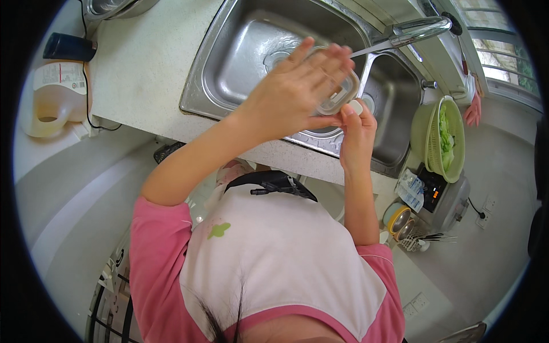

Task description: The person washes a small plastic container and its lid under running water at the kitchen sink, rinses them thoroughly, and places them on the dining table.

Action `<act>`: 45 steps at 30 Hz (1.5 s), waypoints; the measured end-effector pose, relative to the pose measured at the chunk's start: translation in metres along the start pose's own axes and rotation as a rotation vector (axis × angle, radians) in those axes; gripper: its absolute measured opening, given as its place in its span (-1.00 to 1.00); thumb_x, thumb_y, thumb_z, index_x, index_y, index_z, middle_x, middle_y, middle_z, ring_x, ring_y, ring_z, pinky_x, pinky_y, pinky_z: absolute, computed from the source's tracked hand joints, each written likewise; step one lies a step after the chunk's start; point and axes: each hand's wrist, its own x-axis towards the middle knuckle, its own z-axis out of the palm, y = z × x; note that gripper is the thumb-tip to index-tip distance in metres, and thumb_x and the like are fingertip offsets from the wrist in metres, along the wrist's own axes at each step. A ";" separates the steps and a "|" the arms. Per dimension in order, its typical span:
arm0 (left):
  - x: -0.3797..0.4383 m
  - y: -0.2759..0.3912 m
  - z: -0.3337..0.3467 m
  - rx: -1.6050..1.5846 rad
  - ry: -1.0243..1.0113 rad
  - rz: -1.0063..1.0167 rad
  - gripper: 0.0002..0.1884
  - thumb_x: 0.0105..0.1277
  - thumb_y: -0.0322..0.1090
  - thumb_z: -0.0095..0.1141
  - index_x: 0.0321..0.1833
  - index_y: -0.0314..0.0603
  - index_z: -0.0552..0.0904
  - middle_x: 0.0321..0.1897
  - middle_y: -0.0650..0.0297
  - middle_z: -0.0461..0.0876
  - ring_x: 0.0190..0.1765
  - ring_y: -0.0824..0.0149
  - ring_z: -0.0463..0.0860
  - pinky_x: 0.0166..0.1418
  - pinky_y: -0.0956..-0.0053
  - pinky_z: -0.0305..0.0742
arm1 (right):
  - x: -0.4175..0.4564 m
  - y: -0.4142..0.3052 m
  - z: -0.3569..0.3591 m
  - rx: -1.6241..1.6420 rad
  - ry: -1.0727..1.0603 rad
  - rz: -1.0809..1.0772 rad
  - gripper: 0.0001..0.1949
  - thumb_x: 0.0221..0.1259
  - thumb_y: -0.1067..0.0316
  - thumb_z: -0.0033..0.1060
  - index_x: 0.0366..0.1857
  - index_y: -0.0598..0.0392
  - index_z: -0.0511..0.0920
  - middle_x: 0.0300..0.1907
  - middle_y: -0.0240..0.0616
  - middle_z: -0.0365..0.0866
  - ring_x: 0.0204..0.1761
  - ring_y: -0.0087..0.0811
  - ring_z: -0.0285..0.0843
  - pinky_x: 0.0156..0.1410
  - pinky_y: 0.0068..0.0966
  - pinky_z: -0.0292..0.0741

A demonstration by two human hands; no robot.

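A clear, rounded-rectangular container or lid (345, 96) is held over the front of the large sink basin (240, 55), near the divider. My right hand (360, 130) grips its near edge, with the thumb by a round white part (355, 107). My left hand (300, 92) lies across in front of it, fingers extended and somewhat blurred, hiding much of it. The left thumb reaches toward the right thumb; whether the left palm touches the clear piece, I cannot tell. From the chrome faucet (422, 32), a stream of water (371, 48) runs toward my left fingertips.
A smaller basin (392, 107) adjoins on the right. Beyond it are a green colander (456, 141) with leafy greens, an appliance with a lit display (434, 193), and small bowls (399, 218). A large plastic jug (60, 98) and dark bottle (69, 47) stand left of the counter (141, 77).
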 end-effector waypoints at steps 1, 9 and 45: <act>-0.001 0.000 -0.001 0.049 0.021 0.088 -0.36 0.15 -0.10 0.28 0.29 -0.22 0.51 0.28 0.24 0.52 0.31 0.25 0.50 0.44 0.29 0.32 | 0.000 0.000 0.001 0.005 0.016 0.006 -0.84 0.32 0.33 0.17 -0.42 0.14 0.52 -0.47 -0.50 0.48 -0.42 -0.71 0.26 -0.30 -0.69 0.22; 0.003 0.001 -0.012 0.067 0.022 0.004 -0.42 0.12 -0.08 0.29 0.23 -0.10 0.58 0.25 0.31 0.55 0.29 0.31 0.52 0.43 0.25 0.35 | -0.002 -0.004 0.000 -0.023 0.018 -0.012 -0.83 0.33 0.30 0.16 -0.43 0.11 0.51 -0.47 -0.52 0.48 -0.40 -0.72 0.28 -0.30 -0.69 0.23; 0.012 -0.017 -0.009 -0.167 0.001 0.274 -0.33 0.12 0.03 0.26 0.31 -0.07 0.50 0.30 0.28 0.49 0.35 0.24 0.45 0.50 0.17 0.22 | -0.014 -0.014 0.017 0.114 0.169 -0.010 -0.58 0.50 -0.08 -0.15 -0.37 0.05 0.50 -0.57 -0.48 0.35 -0.45 -0.61 0.39 -0.15 -0.50 0.54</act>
